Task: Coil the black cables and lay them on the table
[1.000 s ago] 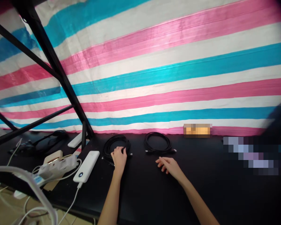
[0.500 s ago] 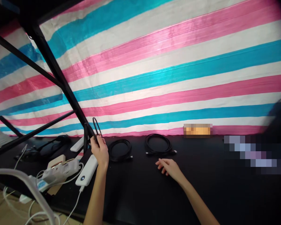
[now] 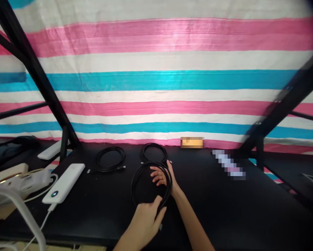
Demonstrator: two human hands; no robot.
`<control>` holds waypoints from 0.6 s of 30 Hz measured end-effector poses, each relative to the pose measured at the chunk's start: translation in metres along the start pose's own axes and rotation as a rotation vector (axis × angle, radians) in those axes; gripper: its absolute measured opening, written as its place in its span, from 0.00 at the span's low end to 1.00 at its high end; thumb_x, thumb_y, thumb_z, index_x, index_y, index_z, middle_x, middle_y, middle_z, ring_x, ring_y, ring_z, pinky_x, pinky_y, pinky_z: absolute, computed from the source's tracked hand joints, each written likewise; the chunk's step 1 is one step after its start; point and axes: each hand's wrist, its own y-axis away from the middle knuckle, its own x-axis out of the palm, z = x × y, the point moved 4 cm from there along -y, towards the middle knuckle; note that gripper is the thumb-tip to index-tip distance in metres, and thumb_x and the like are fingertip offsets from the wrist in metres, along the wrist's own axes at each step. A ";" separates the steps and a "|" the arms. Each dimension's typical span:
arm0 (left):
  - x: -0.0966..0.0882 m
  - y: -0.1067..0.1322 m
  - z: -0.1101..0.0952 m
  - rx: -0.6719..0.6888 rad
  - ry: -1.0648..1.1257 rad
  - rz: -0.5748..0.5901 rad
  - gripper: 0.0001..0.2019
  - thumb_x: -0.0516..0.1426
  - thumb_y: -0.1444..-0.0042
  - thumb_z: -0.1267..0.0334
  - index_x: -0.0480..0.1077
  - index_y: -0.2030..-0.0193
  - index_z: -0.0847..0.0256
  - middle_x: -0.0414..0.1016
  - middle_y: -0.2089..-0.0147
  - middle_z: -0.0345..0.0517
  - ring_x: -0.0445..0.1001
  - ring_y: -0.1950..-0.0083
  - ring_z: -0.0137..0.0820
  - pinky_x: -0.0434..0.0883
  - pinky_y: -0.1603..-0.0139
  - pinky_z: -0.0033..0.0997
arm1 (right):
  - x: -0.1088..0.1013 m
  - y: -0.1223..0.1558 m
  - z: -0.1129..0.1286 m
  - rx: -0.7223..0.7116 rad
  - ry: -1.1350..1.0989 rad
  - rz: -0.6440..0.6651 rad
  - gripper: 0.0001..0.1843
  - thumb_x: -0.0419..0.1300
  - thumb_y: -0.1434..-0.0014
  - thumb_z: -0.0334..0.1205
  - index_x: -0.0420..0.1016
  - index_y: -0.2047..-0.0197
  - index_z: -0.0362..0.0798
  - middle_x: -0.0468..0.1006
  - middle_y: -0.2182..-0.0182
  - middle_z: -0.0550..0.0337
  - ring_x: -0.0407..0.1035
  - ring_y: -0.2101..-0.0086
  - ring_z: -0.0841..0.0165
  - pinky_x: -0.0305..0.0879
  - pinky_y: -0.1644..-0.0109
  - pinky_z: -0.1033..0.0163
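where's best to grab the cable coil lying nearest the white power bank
Probably pinch the bundled strands on the near arc of the cable coil, coming from above: it lies flat on the table, and both plug ends trail loose there.

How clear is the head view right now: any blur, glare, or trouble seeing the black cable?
Head view: centre sharp, but the cable loop, pinched by the left hand with the right hand inside it, barely stands out from the black table; sheen on the striped tarp; the frame bar at picture right is smeared.
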 end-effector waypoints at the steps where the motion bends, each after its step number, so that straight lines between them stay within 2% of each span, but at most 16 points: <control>1: 0.001 0.002 0.001 -0.012 0.015 0.001 0.11 0.48 0.40 0.59 0.65 0.54 0.58 0.73 0.70 0.47 0.73 0.69 0.39 0.63 0.70 0.31 | 0.001 0.002 0.001 0.003 -0.040 -0.011 0.45 0.25 0.42 0.62 0.72 0.57 0.39 0.75 0.70 0.48 0.71 0.77 0.69 0.63 0.81 0.70; 3: -0.004 0.005 0.005 -0.013 0.057 -0.047 0.09 0.50 0.41 0.58 0.66 0.57 0.56 0.72 0.67 0.46 0.71 0.64 0.38 0.65 0.63 0.33 | 0.004 0.007 0.002 0.015 -0.104 -0.025 0.36 0.35 0.40 0.59 0.71 0.54 0.41 0.75 0.71 0.51 0.70 0.78 0.71 0.61 0.82 0.72; 5: -0.018 0.007 0.012 0.014 0.052 -0.178 0.07 0.51 0.41 0.58 0.66 0.60 0.55 0.71 0.63 0.46 0.69 0.58 0.38 0.64 0.57 0.36 | 0.007 0.011 0.004 -0.013 -0.093 -0.025 0.28 0.44 0.41 0.56 0.71 0.53 0.42 0.74 0.71 0.53 0.68 0.79 0.72 0.60 0.83 0.73; 7: -0.033 0.009 0.025 0.009 -0.010 -0.389 0.07 0.50 0.41 0.59 0.66 0.58 0.55 0.69 0.58 0.48 0.66 0.53 0.39 0.62 0.52 0.40 | 0.009 0.015 0.007 -0.077 -0.058 -0.037 0.25 0.51 0.44 0.53 0.70 0.52 0.43 0.73 0.72 0.56 0.67 0.79 0.73 0.59 0.83 0.73; 10: -0.048 0.011 0.055 -0.097 -0.123 -0.696 0.14 0.51 0.43 0.58 0.63 0.51 0.56 0.65 0.50 0.52 0.62 0.48 0.43 0.59 0.50 0.45 | 0.011 0.020 0.014 -0.183 0.039 -0.041 0.24 0.58 0.48 0.48 0.70 0.51 0.45 0.72 0.72 0.58 0.65 0.79 0.74 0.58 0.84 0.74; 12: -0.048 0.010 0.077 -0.175 -0.135 -0.743 0.19 0.51 0.44 0.57 0.60 0.46 0.57 0.65 0.49 0.53 0.62 0.47 0.44 0.58 0.49 0.47 | 0.016 0.024 0.017 -0.221 0.117 -0.005 0.23 0.60 0.48 0.47 0.70 0.50 0.46 0.72 0.70 0.58 0.65 0.78 0.75 0.57 0.82 0.75; 14: -0.043 0.008 0.095 -0.219 -0.040 -0.699 0.20 0.51 0.44 0.56 0.60 0.45 0.57 0.68 0.53 0.51 0.66 0.51 0.42 0.59 0.49 0.47 | 0.021 0.027 0.018 -0.231 0.172 0.049 0.23 0.59 0.46 0.47 0.69 0.48 0.47 0.72 0.69 0.58 0.65 0.77 0.76 0.58 0.81 0.75; 18: -0.041 0.011 0.111 -0.271 0.323 -0.694 0.18 0.49 0.42 0.54 0.62 0.48 0.58 0.71 0.65 0.45 0.71 0.66 0.34 0.67 0.60 0.35 | 0.026 0.024 0.015 -0.261 0.196 0.082 0.23 0.55 0.42 0.49 0.68 0.47 0.47 0.72 0.69 0.57 0.66 0.77 0.76 0.59 0.80 0.74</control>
